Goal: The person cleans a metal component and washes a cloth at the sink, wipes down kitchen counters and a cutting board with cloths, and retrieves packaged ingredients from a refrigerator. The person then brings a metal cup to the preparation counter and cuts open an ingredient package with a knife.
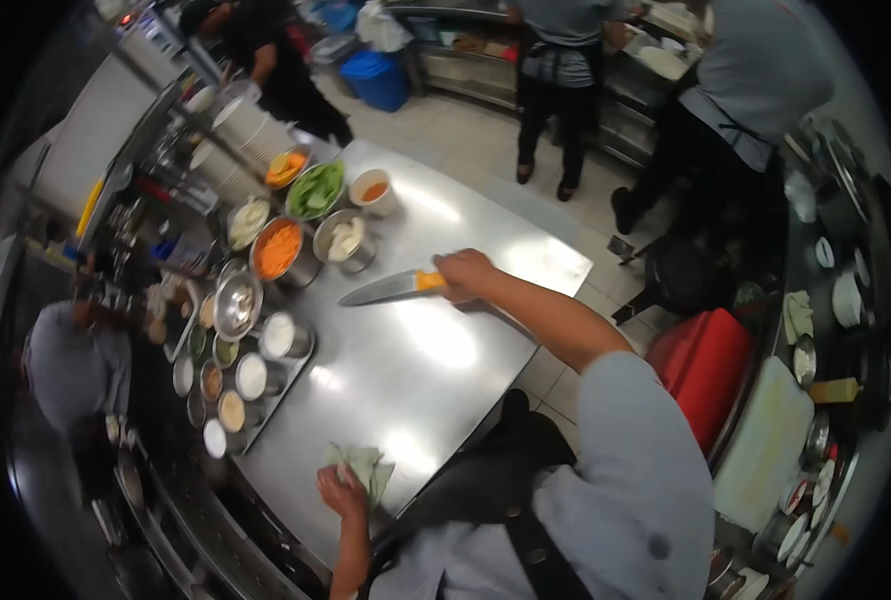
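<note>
Right now we're handling the knife (381,289) over the steel table (506,235), our right hand (466,275) wrapped around its handle (430,281), our left hand (341,492) clutching a green cloth (374,472); moving that blade looks to call for a firm grip.

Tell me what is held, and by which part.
The right hand holds the knife by its yellow handle. The left hand is at the edge of the green cloth; whether it grips it, I cannot tell.
</note>
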Tool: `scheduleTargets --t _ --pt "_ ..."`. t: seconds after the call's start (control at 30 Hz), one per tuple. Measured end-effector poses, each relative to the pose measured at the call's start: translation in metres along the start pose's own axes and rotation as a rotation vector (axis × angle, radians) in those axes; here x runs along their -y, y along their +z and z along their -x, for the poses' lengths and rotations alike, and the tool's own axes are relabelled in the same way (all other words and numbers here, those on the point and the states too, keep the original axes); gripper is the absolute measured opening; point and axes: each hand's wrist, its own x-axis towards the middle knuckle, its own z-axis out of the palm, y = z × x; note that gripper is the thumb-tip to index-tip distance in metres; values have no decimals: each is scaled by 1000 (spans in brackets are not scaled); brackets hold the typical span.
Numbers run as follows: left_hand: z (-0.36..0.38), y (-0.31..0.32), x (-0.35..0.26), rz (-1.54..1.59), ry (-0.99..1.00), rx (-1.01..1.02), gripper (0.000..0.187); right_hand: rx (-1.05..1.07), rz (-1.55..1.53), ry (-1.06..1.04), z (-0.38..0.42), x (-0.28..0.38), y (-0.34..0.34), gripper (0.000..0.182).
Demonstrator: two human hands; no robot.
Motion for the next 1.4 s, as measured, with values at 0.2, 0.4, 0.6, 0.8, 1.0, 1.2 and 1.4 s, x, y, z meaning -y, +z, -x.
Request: scheduleTargets --t 0.2,0.4,0.6,0.8,1.0,1.2,1.4 --pt "-80 -37 -55 2105 -658 609 54 -143 -257 116 107 98 41 34" --pt "-86 5 -119 1802 -453 388 46 -232 -146 53 175 227 116 26" --pt "-60 35 -126 1483 -526 642 32 -283 -166 255 232 236 148 14" --pt "-109 49 -124 1616 -635 440 37 -377 4 356 345 223 106 23" --pt "-143 11 -140 1573 -499 526 42 -605 -256 1016 529 156 40 42" --pt "-101 25 -238 1535 -163 887 35 -1223 -1 1363 766 74 39 32" --pt "-38 20 -388 1112 260 1169 33 -890 379 2029 934 47 -91 30"
